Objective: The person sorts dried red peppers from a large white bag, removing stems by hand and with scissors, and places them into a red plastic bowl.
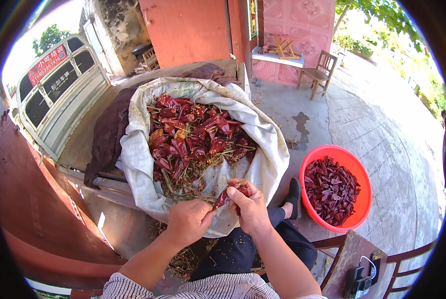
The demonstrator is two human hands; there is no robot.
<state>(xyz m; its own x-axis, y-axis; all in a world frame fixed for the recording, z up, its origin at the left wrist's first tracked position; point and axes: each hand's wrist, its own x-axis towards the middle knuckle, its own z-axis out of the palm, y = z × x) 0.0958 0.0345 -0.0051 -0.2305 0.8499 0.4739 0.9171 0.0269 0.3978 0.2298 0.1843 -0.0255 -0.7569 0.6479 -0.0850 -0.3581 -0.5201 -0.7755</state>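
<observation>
Red wrinkled chili pepper [221,200]: over the near rim of the white woven sack [267,142]
Right hand [251,207]: thumb and fingers clamped on the chili pepper
Left hand [189,220]: fingers together at its tip; cannot tell if gripping
Round red plastic basin [352,162]: at right, holding dark-red dried peppers [332,192]

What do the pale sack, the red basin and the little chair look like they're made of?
Sack: probably woven plastic, dull off-white; it holds stiff folds and creases.
Basin: most likely plastic, smooth with a slight sheen; its bright red is even all round.
Chair: seems wooden, brown, with a slatted back; its finish is too far off to tell.
</observation>
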